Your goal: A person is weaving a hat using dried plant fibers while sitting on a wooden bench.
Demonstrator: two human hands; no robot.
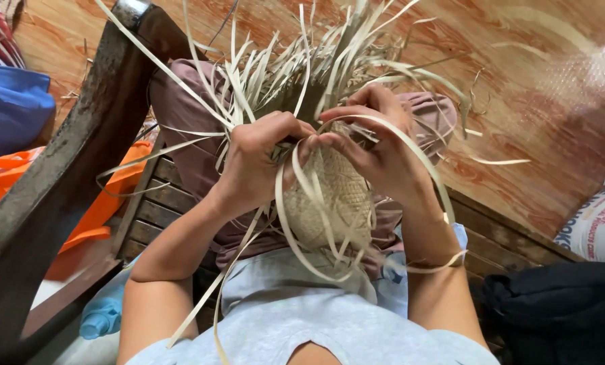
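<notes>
At the bottom of the frame a pale blue shirt (295,318) fills the near edge, both forearms rising from it toward the centre. Just above, in mid-frame, sits the woven basket piece (329,203), a rounded, tightly plaited form resting on the lap, with loose pale strips (302,67) fanning up and outward from its open edge. The left hand (258,159) is curled closed, pinching strips at the rim; the right hand (377,145) is also closed, its fingers wrapped over a strip that loops back toward the wrist. Exactly which strip each thumb presses is hard to tell under the tangle. This looks like the plaiting of the rim, one strip being folded across its neighbours; the next move likely calls for keeping tension while tucking it under. Farther off: a dark wooden chair arm (65,162) at left, orange cloth (18,176), the reddish floor (532,88) at upper right.
</notes>
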